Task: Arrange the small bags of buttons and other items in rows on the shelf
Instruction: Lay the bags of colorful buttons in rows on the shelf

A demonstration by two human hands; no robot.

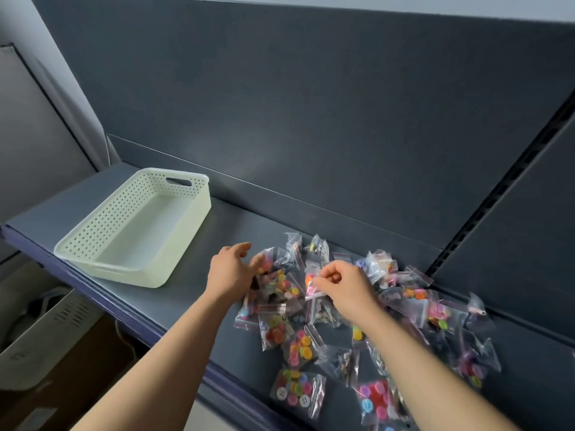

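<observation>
Several small clear zip bags of coloured buttons [298, 349] lie in a loose heap on the dark grey shelf [193, 293], right of centre. My right hand [342, 284] pinches one small bag with orange and pink buttons [312, 283] between thumb and fingers, lifted slightly above the heap. My left hand [231, 270] rests at the heap's left edge, fingers spread and touching a bag of mixed buttons [273, 284]. Another bag with white, pink and green buttons [295, 390] lies near the shelf's front edge.
An empty pale perforated plastic basket [93, 241] stands on the shelf to the left. The shelf's back panel [311, 119] rises behind, with a slotted upright [485, 206] at the right. Below left are a grey bin [46, 334] and cardboard box [77, 384].
</observation>
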